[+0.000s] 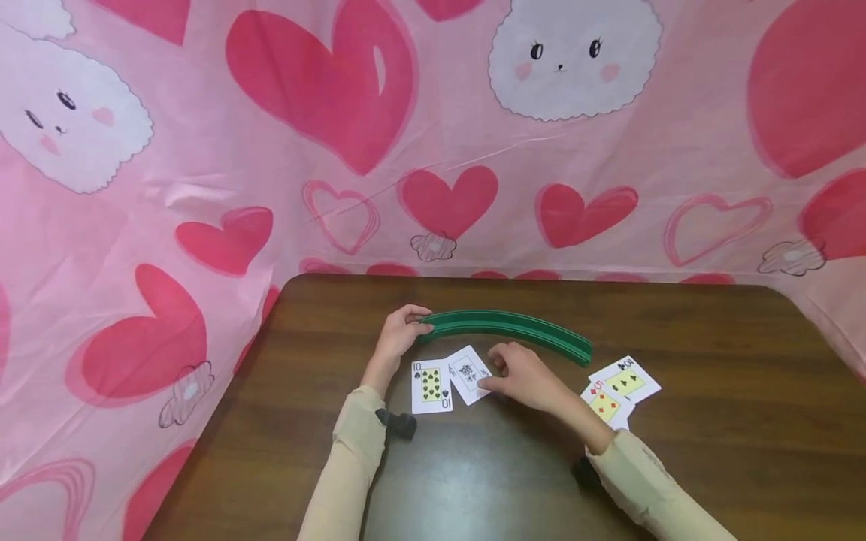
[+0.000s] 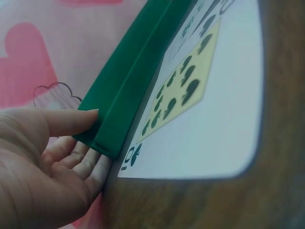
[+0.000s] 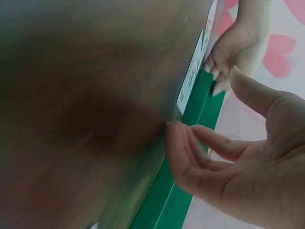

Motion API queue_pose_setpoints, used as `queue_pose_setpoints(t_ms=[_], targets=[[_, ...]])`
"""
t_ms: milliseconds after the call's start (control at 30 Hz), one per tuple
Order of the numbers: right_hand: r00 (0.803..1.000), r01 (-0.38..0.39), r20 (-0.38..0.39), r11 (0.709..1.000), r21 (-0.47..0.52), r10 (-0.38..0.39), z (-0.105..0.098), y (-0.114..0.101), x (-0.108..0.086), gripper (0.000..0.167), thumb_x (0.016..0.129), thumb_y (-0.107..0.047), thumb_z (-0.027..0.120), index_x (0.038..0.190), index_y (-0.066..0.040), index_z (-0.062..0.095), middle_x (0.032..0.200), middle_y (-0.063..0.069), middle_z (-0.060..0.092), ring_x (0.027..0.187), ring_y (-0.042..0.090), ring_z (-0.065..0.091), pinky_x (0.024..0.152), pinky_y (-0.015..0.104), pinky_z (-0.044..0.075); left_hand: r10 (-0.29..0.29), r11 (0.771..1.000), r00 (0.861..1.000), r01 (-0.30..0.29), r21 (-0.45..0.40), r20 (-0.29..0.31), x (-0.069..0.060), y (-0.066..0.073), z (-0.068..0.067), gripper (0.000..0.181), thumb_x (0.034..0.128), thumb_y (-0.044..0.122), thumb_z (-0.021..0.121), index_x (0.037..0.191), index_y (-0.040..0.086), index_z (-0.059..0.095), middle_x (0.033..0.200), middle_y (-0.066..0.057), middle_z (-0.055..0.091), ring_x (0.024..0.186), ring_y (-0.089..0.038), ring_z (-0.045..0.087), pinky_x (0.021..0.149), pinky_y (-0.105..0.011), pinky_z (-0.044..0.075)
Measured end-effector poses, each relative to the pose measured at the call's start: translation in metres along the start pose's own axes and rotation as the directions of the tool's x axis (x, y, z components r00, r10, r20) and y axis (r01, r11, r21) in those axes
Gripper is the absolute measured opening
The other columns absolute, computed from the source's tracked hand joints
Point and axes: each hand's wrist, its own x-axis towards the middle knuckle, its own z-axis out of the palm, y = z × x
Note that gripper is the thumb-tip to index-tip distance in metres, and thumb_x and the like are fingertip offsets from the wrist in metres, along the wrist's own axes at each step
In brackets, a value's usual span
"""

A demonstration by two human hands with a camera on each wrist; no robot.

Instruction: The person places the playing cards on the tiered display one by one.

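A curved green card holder (image 1: 507,321) lies across the far part of the table. My left hand (image 1: 401,334) grips its left end, thumb (image 2: 78,121) on one side and fingers beneath. Just in front lie a ten of spades (image 1: 431,385) and, partly over or against it, a white card with a black drawing (image 1: 468,374). My right hand (image 1: 528,376) hovers at that card's right edge, fingers loosely bent and thumb held apart, nothing between them. The thumb overlaps the card in the head view; whether it touches, I cannot tell.
To the right lie a club card (image 1: 625,381) and a red diamond card (image 1: 605,406), overlapping and partly covered by my right forearm. The brown wooden table (image 1: 731,421) ends at a pink heart-patterned cloth (image 1: 379,150) behind and to the left.
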Motion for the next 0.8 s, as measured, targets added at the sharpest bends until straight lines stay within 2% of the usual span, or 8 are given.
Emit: queue_pose_setpoints(t_ms=[100, 233, 333, 467, 600, 800], targets=[[0.997, -0.066, 0.031, 0.996, -0.065, 0.068, 0.005, -0.010, 0.010, 0.064, 0.082, -0.031, 0.088, 0.127, 0.006, 0.064, 0.107, 0.015, 0.064, 0.095, 0.027, 0.056, 0.084, 0.045, 0.053, 0.000, 1.000, 1.000, 0.000, -0.012, 0.007, 0.000, -0.002, 0.001, 0.025, 0.0921, 0.000, 0.069, 0.117, -0.001, 0.070, 0.112, -0.016, 0.071, 0.102, -0.027, 0.065, 0.096, -0.041, 0.050], [0.989, -0.144, 0.019, 0.978, -0.151, 0.148, 0.013, -0.022, 0.017, 0.075, 0.077, -0.033, 0.092, 0.132, 0.007, 0.060, 0.108, 0.019, 0.060, 0.097, 0.031, 0.055, 0.084, 0.047, 0.053, 0.006, 1.000, 1.000, -0.006, -0.022, 0.015, -0.001, -0.002, 0.002, 0.024, 0.0916, -0.002, 0.069, 0.116, -0.001, 0.071, 0.110, -0.015, 0.072, 0.100, -0.026, 0.065, 0.094, -0.038, 0.051], [0.985, -0.165, 0.015, 0.963, -0.212, 0.172, 0.020, -0.028, 0.021, 0.081, 0.074, -0.034, 0.094, 0.133, 0.007, 0.057, 0.108, 0.022, 0.055, 0.097, 0.033, 0.053, 0.083, 0.049, 0.054, 0.015, 0.999, 1.000, -0.015, -0.028, 0.002, -0.002, -0.001, 0.000, 0.023, 0.0914, -0.003, 0.069, 0.115, -0.002, 0.071, 0.108, -0.016, 0.072, 0.099, -0.026, 0.065, 0.093, -0.038, 0.051], [0.984, -0.164, 0.019, 0.949, -0.269, 0.176, 0.026, -0.032, 0.025, 0.079, 0.072, -0.032, 0.095, 0.129, 0.006, 0.057, 0.103, 0.022, 0.053, 0.092, 0.033, 0.054, 0.080, 0.047, 0.054, 0.019, 0.999, 1.000, -0.019, -0.032, -0.004, -0.001, -0.001, -0.001, 0.023, 0.0916, -0.003, 0.069, 0.114, -0.002, 0.071, 0.107, -0.015, 0.071, 0.098, -0.026, 0.064, 0.092, -0.038, 0.051], [0.983, -0.168, 0.025, 0.944, -0.283, 0.183, 0.024, -0.031, 0.025, 0.074, 0.072, -0.027, 0.096, 0.125, 0.006, 0.056, 0.096, 0.019, 0.054, 0.086, 0.032, 0.055, 0.078, 0.046, 0.052, 0.017, 0.999, 1.000, -0.017, -0.027, 0.008, 0.000, -0.002, 0.000, 0.023, 0.0917, -0.002, 0.069, 0.114, -0.001, 0.071, 0.107, -0.014, 0.071, 0.098, -0.026, 0.064, 0.092, -0.038, 0.051], [0.976, -0.195, 0.045, 0.951, -0.240, 0.212, 0.019, -0.030, 0.022, 0.073, 0.074, -0.022, 0.095, 0.124, 0.010, 0.054, 0.092, 0.016, 0.059, 0.084, 0.030, 0.057, 0.079, 0.045, 0.052, 0.016, 1.000, 1.000, -0.016, -0.016, -0.003, -0.002, 0.000, -0.001, 0.023, 0.0916, -0.003, 0.069, 0.114, -0.001, 0.072, 0.106, -0.014, 0.071, 0.099, -0.026, 0.063, 0.093, -0.039, 0.051]])
